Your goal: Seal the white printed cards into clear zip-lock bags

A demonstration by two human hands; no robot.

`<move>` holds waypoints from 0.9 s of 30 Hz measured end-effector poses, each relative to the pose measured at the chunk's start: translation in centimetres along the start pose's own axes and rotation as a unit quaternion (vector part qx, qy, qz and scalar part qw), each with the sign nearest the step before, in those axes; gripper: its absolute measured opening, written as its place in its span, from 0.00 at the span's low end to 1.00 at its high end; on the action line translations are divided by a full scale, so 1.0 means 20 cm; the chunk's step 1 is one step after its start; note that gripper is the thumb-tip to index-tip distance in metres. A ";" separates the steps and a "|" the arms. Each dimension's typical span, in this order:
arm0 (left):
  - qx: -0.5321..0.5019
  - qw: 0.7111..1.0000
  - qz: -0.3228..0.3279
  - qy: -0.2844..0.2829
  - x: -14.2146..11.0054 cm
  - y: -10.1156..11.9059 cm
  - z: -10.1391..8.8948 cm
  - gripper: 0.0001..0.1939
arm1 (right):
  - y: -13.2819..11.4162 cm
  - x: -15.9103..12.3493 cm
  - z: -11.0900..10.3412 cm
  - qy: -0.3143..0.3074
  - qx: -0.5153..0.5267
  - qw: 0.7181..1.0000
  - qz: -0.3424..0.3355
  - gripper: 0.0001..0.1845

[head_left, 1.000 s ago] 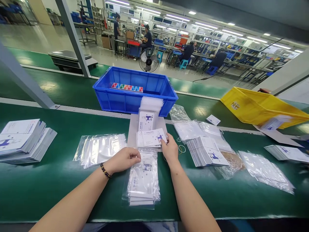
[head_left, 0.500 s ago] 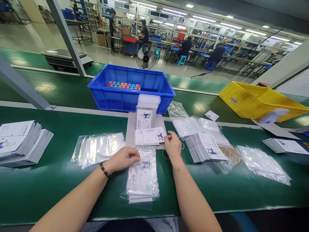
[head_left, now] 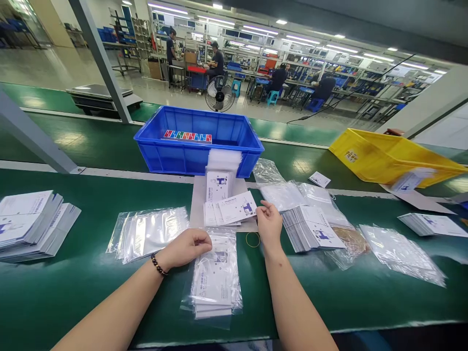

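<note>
My right hand (head_left: 269, 223) pinches the lower right corner of a white printed booklet (head_left: 238, 206), which lies tilted over a few more like it on a grey board. My left hand (head_left: 190, 247) is closed, thumb against forefinger, at the upper left edge of a clear plastic bag (head_left: 215, 273). That bag tops a pile of bags with printed booklets showing through. Behind the loose booklets, a bagged booklet (head_left: 218, 185) leans at the blue bin. A yellow rubber band (head_left: 252, 239) lies beside my right hand.
Flat clear bags (head_left: 153, 231) lie left, beyond them a booklet stack (head_left: 31, 219). To the right are a banded booklet stack (head_left: 310, 228) and more bags (head_left: 402, 253). A blue bin (head_left: 193, 158) stands behind, a yellow bin (head_left: 387, 158) at back right.
My right hand has shifted slightly right, and the top booklet has slid right and tilted, fanning out from those beneath. My left hand stays at the bag's edge.
</note>
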State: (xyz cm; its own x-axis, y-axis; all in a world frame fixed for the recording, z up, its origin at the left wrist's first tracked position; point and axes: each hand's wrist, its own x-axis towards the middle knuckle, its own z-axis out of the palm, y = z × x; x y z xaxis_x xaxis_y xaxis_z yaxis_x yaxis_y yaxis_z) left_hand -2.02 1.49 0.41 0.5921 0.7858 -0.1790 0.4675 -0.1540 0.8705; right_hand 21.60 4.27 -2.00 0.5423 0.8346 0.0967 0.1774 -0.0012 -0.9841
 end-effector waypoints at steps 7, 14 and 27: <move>-0.029 0.999 0.022 0.016 0.00 0.01 0.01 0.08 | -0.10 -0.11 0.01 -0.130 0.113 0.985 0.018 0.14; -0.095 0.994 0.047 0.013 -0.01 0.00 0.00 0.08 | -0.11 -0.10 -0.04 -0.171 0.055 0.983 -0.027 0.10; -0.177 0.973 0.027 0.144 0.01 0.02 0.07 0.10 | -0.19 -0.20 -0.01 -0.546 -0.062 0.834 -0.054 0.05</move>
State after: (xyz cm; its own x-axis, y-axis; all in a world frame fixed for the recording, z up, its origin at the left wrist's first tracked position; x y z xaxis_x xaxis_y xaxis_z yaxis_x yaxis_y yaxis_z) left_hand -0.74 0.77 0.15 0.3771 0.9254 -0.0380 0.1553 -0.0228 0.9876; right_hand 18.89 0.83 1.29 -0.5418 0.8370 -0.0764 0.2966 0.1054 -0.9492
